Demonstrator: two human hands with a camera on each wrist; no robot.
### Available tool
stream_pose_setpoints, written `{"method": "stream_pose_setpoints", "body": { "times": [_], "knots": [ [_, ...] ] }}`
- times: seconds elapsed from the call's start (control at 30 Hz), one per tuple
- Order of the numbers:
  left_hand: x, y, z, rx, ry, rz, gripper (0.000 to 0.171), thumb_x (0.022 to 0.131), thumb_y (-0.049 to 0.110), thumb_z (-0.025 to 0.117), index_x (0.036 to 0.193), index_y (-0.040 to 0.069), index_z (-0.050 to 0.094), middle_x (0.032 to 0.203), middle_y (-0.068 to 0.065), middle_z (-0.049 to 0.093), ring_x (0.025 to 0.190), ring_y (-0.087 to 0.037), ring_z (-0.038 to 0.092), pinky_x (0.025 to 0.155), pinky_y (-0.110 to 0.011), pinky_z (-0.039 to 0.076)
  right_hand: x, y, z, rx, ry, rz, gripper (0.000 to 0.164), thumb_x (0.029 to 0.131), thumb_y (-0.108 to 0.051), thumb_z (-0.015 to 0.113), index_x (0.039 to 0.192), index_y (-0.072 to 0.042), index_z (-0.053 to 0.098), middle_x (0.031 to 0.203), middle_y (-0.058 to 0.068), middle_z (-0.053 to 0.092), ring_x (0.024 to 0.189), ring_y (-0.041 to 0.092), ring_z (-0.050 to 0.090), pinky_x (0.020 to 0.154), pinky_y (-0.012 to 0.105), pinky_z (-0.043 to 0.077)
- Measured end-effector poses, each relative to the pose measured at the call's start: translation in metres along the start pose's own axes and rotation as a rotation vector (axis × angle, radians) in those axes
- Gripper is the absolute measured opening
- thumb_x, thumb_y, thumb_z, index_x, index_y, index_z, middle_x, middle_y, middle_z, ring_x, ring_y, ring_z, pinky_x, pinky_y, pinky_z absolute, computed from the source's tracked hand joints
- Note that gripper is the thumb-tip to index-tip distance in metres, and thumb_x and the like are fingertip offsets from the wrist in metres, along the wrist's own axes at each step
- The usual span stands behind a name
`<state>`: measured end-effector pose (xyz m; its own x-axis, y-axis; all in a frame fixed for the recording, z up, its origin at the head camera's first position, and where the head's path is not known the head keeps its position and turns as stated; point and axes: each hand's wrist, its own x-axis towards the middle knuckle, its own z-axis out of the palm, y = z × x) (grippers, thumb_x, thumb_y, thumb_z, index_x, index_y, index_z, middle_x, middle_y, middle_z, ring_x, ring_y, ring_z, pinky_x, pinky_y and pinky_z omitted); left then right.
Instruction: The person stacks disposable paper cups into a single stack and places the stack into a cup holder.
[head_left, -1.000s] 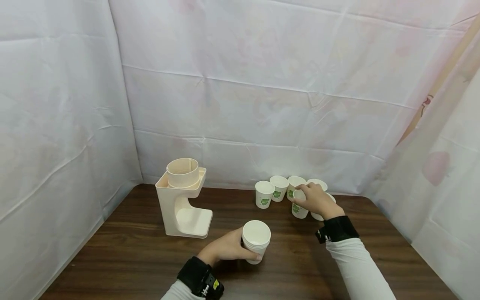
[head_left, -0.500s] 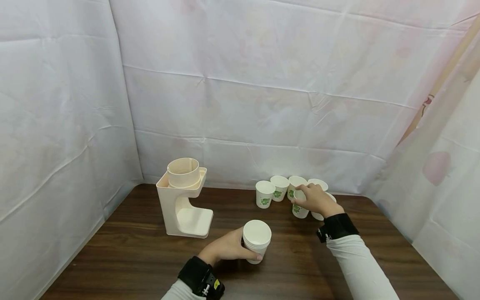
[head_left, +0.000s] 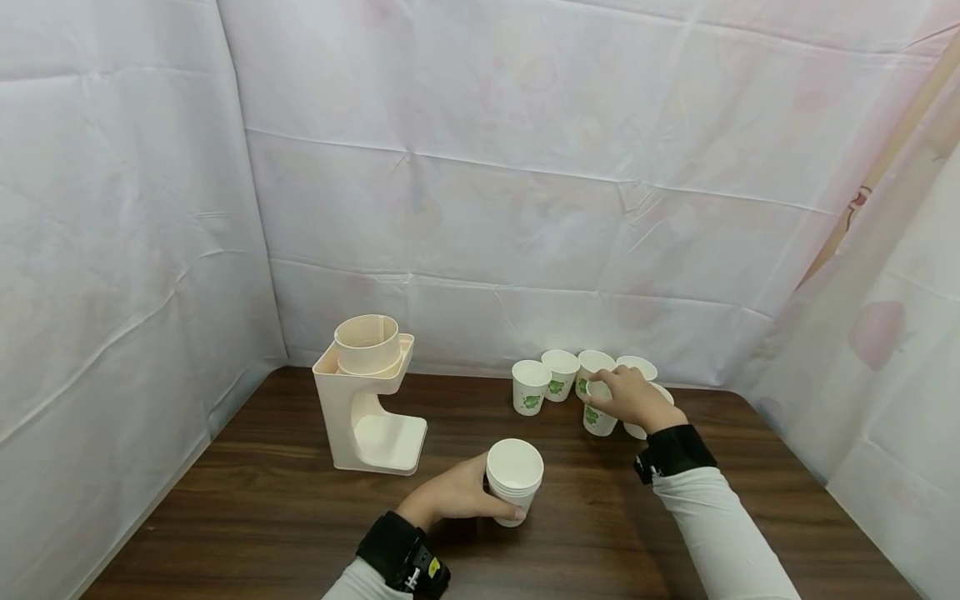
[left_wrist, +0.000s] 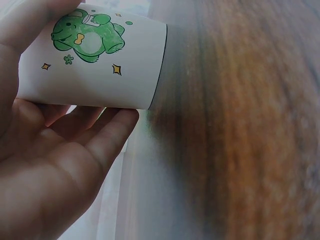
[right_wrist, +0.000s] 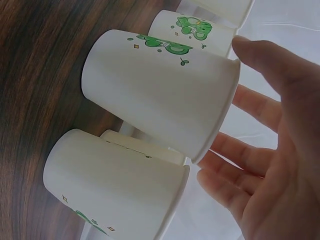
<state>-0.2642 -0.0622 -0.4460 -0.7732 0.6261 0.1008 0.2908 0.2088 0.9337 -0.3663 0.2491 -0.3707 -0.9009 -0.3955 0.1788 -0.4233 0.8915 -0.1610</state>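
Observation:
In the head view my left hand (head_left: 461, 492) grips a stack of white paper cups (head_left: 514, 467) near the front middle of the table. The left wrist view shows the lowest cup (left_wrist: 100, 60) with a green cartoon animal, thumb and fingers around its side, its base close over the wood. My right hand (head_left: 633, 396) reaches over a cluster of similar cups at the back right. It holds one paper cup (right_wrist: 160, 90) at the rim, thumb on one side and fingers curled on the other. Another cup (right_wrist: 115, 180) stands right beside it.
A cream-coloured stand (head_left: 348, 417) with a round holder (head_left: 367, 346) on top stands at the left of the dark wooden table (head_left: 262, 517). Several more cups, among them a leftmost cup (head_left: 530, 392), line the back right. Pale cloth (head_left: 480, 208) encloses the table.

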Motion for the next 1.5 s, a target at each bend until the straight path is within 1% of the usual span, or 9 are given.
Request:
{"method": "stream_pose_setpoints", "body": {
  "times": [0.23,0.43,0.63,0.83,0.93,1.1,1.23,1.33,1.5],
  "knots": [
    [0.000,0.000,0.000,0.007,0.001,0.000,0.075,0.079,0.014,0.086,0.142,0.014,0.045,0.123,0.007,0.061,0.115,-0.011,0.057,0.101,-0.033,0.040,0.002,0.003,-0.001,0.012,0.006,-0.045,0.040,0.096,-0.031,0.068,0.123,-0.002,0.067,0.115,0.025,0.063,0.112,0.050,0.054,0.093,0.060,0.044],
    [0.000,0.000,-0.001,0.025,0.002,-0.004,0.076,0.078,0.016,0.086,0.142,0.014,0.045,0.122,0.007,0.061,0.115,-0.011,0.057,0.101,-0.033,0.041,0.002,0.003,-0.003,0.028,-0.013,-0.070,0.041,0.094,-0.033,0.071,0.124,-0.004,0.067,0.114,0.025,0.063,0.110,0.049,0.056,0.090,0.058,0.046],
    [0.000,0.000,-0.001,0.010,-0.001,-0.007,0.074,0.079,0.015,0.086,0.141,0.014,0.046,0.122,0.007,0.061,0.115,-0.011,0.057,0.101,-0.033,0.041,0.000,-0.005,-0.005,0.037,-0.034,-0.070,0.042,0.091,-0.033,0.074,0.123,-0.006,0.069,0.112,0.022,0.063,0.106,0.044,0.057,0.086,0.056,0.048],
    [-0.001,0.000,-0.001,0.003,0.008,-0.020,0.073,0.079,0.015,0.086,0.141,0.014,0.046,0.121,0.006,0.062,0.114,-0.012,0.057,0.101,-0.035,0.041,-0.001,-0.013,-0.004,0.057,-0.062,-0.038,0.044,0.089,-0.037,0.075,0.123,-0.010,0.069,0.113,0.018,0.062,0.107,0.040,0.056,0.083,0.051,0.050],
    [-0.001,0.000,0.000,0.004,0.011,-0.024,0.074,0.078,0.014,0.086,0.141,0.013,0.046,0.121,0.006,0.062,0.114,-0.012,0.057,0.101,-0.036,0.041,-0.002,-0.017,-0.003,0.064,-0.055,-0.045,0.044,0.087,-0.038,0.077,0.121,-0.011,0.069,0.112,0.016,0.063,0.108,0.039,0.056,0.082,0.050,0.050],
    [-0.001,0.000,0.000,0.008,0.020,-0.034,0.075,0.078,0.015,0.086,0.142,0.014,0.045,0.122,0.006,0.061,0.115,-0.013,0.057,0.101,-0.038,0.040,-0.007,-0.024,-0.003,0.071,-0.026,-0.086,0.043,0.084,-0.037,0.079,0.116,-0.011,0.071,0.111,0.014,0.067,0.111,0.043,0.056,0.088,0.055,0.048],
    [-0.001,0.000,0.001,0.009,0.022,-0.040,0.076,0.078,0.015,0.086,0.142,0.013,0.045,0.122,0.006,0.061,0.115,-0.013,0.057,0.101,-0.038,0.040,-0.011,-0.030,-0.001,0.087,-0.042,-0.078,0.043,0.085,-0.039,0.078,0.118,-0.013,0.072,0.115,0.015,0.067,0.117,0.045,0.053,0.092,0.058,0.045],
    [-0.002,0.000,0.001,-0.003,0.013,-0.034,0.076,0.078,0.014,0.086,0.142,0.013,0.045,0.123,0.006,0.061,0.116,-0.013,0.057,0.102,-0.037,0.040,-0.014,-0.034,0.001,0.116,-0.054,-0.068,0.045,0.086,-0.041,0.077,0.122,-0.013,0.071,0.119,0.017,0.066,0.119,0.044,0.053,0.094,0.057,0.046],
    [-0.001,0.001,0.001,-0.012,0.008,-0.027,0.077,0.078,0.013,0.086,0.143,0.013,0.044,0.124,0.006,0.061,0.116,-0.013,0.056,0.102,-0.036,0.040,-0.018,-0.041,0.003,0.151,-0.050,-0.044,0.049,0.088,-0.041,0.075,0.126,-0.011,0.069,0.122,0.019,0.065,0.114,0.040,0.059,0.091,0.054,0.048]
  ]
}}
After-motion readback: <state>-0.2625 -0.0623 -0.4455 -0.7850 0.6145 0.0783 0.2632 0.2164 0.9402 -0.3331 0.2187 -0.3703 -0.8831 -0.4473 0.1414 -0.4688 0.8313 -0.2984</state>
